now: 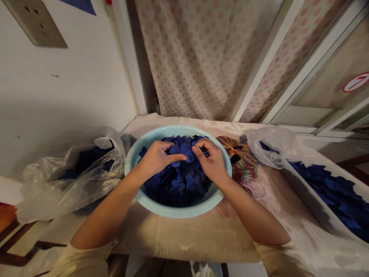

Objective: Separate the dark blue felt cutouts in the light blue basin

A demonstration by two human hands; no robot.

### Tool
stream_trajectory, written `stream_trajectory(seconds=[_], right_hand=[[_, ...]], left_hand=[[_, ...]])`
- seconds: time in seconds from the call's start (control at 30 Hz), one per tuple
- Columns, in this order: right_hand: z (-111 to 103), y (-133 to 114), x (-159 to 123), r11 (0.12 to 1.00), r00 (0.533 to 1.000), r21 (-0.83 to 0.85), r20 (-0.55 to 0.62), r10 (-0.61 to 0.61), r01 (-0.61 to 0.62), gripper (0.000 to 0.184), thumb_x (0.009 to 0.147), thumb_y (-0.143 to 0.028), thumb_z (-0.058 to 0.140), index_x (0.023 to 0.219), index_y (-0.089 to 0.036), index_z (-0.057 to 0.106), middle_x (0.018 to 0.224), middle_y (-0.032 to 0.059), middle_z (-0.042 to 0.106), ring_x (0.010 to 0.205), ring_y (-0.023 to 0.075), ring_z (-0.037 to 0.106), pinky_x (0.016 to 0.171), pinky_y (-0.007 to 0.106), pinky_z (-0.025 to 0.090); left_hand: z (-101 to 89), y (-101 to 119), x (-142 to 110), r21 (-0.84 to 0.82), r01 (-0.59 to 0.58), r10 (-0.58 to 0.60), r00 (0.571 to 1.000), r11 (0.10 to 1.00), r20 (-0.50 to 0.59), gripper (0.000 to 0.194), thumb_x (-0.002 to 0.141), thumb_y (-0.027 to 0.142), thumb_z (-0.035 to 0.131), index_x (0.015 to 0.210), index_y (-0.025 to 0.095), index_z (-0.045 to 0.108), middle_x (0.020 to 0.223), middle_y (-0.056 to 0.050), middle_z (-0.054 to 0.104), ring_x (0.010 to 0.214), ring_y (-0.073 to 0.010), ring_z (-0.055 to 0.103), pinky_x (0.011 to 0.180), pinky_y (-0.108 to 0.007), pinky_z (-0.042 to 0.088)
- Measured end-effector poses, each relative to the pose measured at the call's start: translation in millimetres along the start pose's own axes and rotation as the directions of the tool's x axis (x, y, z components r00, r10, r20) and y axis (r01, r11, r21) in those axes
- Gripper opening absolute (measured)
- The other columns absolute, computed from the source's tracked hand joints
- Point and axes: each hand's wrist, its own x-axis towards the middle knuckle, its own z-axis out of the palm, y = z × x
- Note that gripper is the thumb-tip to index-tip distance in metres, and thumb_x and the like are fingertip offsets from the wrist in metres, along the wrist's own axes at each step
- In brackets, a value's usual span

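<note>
My left hand [158, 158] pinches a dark blue flower-shaped petal piece [183, 151] between thumb and fingers. From the other side, my right hand [210, 159] has its thumb and forefinger pressed together at the edge of the same piece; whether it grips that edge is hard to see. Both hands are over a light blue plastic basin [178, 211]. Many loose blue fabric-like flower pieces [177, 187] fill the basin in a heap below my fingers.
A clear plastic bag [95, 184] with dark blue pieces lies left of the basin. To the right are a red-green patterned bag [245, 165], another clear bag [268, 144] and a long white box [302, 196] holding blue pieces. A dotted curtain [201, 57] hangs behind the table.
</note>
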Motion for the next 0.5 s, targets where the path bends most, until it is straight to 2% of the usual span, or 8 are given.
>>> stream_trajectory(seconds=[0.13,0.27,0.37,0.5], right_hand=[[-4.0,2.2,0.8,0.994,0.984,0.033,-0.136,0.112,-0.108,0.03,0.09,-0.036,0.04,0.065,-0.02,0.041,0.059,-0.003,0.038,0.056,0.0112,0.038,0.055,0.025,0.031],[-3.7,6.1,3.9,0.99,0.979,0.053,-0.149,0.139,-0.132,0.042,0.084,-0.038,0.051,0.055,-0.02,0.027,0.054,-0.0048,0.026,0.051,0.0094,0.028,0.051,0.025,0.026],[-1.4,5.7,3.7,0.992,0.979,0.02,-0.16,0.123,-0.121,0.039,0.078,-0.036,0.06,0.058,-0.02,0.03,0.056,-0.0054,0.029,0.053,0.0091,0.03,0.053,0.024,0.028],[0.6,5.2,1.4,0.988,0.986,0.094,-0.11,0.129,-0.119,0.025,0.082,-0.036,0.055,0.07,-0.02,0.04,0.065,-0.0037,0.038,0.059,0.0099,0.037,0.058,0.024,0.032]], left_hand=[[-0.5,-1.8,0.8,0.028,-0.006,0.006,1.0,1.0,-0.004,0.041,0.07,0.049,0.062,0.054,0.014,0.048,0.048,0.006,0.037,0.045,-0.0054,0.033,0.042,-0.019,0.025],[-0.4,-3.3,1.4,0.113,-0.04,0.034,0.998,0.993,0.053,0.046,0.076,0.052,0.053,0.051,0.015,0.042,0.048,0.005,0.032,0.045,-0.0061,0.029,0.043,-0.021,0.023],[-0.5,-4.7,1.2,0.191,-0.055,0.033,0.992,0.98,0.121,0.051,0.08,0.055,0.046,0.049,0.016,0.038,0.046,0.005,0.03,0.044,-0.0068,0.028,0.042,-0.022,0.021],[-1.4,-6.9,0.5,0.252,-0.033,0.007,0.995,0.967,0.102,0.05,0.085,0.055,0.035,0.054,0.017,0.044,0.047,0.004,0.039,0.044,-0.0092,0.037,0.044,-0.023,0.027]])
